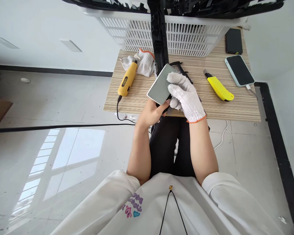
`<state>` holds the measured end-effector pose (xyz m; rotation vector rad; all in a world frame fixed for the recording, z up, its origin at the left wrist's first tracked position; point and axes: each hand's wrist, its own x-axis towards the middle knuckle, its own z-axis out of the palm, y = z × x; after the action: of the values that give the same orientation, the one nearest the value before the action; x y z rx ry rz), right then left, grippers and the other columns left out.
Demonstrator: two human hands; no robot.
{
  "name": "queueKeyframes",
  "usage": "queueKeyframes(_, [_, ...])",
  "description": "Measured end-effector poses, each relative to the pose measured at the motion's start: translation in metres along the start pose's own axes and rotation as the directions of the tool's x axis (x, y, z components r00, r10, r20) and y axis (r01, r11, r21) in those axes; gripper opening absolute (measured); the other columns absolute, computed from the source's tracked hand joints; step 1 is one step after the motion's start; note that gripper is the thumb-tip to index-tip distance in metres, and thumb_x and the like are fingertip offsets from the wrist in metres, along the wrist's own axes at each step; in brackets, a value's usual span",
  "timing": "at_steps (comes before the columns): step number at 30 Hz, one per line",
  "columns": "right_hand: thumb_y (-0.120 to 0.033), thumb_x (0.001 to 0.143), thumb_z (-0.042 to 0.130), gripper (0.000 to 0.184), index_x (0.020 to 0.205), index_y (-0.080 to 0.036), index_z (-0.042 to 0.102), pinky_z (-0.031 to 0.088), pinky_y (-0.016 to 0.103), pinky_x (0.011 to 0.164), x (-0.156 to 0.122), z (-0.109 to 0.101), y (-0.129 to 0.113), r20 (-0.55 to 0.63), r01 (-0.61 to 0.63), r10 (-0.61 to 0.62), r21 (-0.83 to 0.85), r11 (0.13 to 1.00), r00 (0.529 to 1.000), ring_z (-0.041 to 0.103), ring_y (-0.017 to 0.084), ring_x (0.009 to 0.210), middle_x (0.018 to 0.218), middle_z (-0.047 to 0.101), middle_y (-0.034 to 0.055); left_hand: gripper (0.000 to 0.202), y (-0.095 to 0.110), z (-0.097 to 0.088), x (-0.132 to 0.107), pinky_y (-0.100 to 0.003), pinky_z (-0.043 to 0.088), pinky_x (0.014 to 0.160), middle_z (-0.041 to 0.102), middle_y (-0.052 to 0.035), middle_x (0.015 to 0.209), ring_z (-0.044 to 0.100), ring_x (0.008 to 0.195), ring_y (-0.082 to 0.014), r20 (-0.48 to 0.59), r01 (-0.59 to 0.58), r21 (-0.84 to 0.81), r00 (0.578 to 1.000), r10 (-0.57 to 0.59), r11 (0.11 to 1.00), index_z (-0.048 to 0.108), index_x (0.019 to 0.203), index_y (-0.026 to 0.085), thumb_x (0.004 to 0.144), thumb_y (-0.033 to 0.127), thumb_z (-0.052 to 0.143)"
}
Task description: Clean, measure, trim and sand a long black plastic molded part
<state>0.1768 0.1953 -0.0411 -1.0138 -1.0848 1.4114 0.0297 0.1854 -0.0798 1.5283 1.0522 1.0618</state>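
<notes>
A flat grey rectangular plate (pixel 159 87) with rounded corners is held tilted above the near edge of the striped wooden table (pixel 210 107). My bare left hand (pixel 152 112) grips it from below, fingers curled under its lower edge. My right hand (pixel 185 94), in a white knitted glove with an orange cuff, presses its fingers on the plate's right side and top face. A dark object shows beneath the plate, between my hands; I cannot make out what it is.
On the table lie a yellow corded rotary tool (pixel 127 80), a spare white glove (pixel 143 62), a yellow utility knife (pixel 219 87), a black caliper (pixel 182 69) and two phones (pixel 238 70) (pixel 233 40). A white slatted basket (pixel 186 37) stands at the back. A black cable (pixel 51 126) crosses the floor.
</notes>
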Motion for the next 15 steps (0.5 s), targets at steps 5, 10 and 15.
queueKeyframes(5, [-0.039,0.086,0.064,0.028,0.110,-0.027,0.056,0.025,0.019,0.034,0.0014,0.0018,0.0002,-0.029,0.028,-0.028,0.026,0.999,0.999,0.036,0.007,0.038,0.061,0.047,-0.0084,0.038,-0.0009,0.0002,0.0002,-0.028,0.049,0.056,0.059,-0.0003,0.078,0.060,0.059,-0.0143,0.002,0.025,-0.026,1.000,-0.025,0.999,0.054,0.113,0.023,0.087,0.047,0.068])
queueKeyframes(10, [-0.042,0.086,0.065,0.032,0.112,-0.027,0.057,0.028,0.018,0.034,0.0015,0.0008,0.0022,-0.019,0.044,-0.043,0.037,0.998,0.999,0.038,0.006,0.038,0.061,0.050,-0.0091,0.027,0.0018,0.0005,0.0006,-0.029,0.050,0.062,0.058,0.0003,0.073,0.061,0.067,-0.0163,-0.006,0.003,0.005,1.000,-0.003,1.000,0.056,0.098,0.021,0.088,0.043,0.067])
queueKeyframes(15, [-0.038,0.084,0.068,0.029,0.107,-0.025,0.059,0.027,0.018,0.032,0.0004,-0.0017,0.0028,0.014,0.049,-0.050,0.042,0.998,0.999,0.040,0.006,0.036,0.056,0.048,-0.0102,0.023,0.0037,-0.0001,-0.0003,-0.028,0.045,0.054,0.051,0.0038,0.061,0.053,0.052,-0.0130,0.046,0.042,-0.012,0.998,-0.041,0.999,0.054,0.090,0.021,0.090,0.042,0.065])
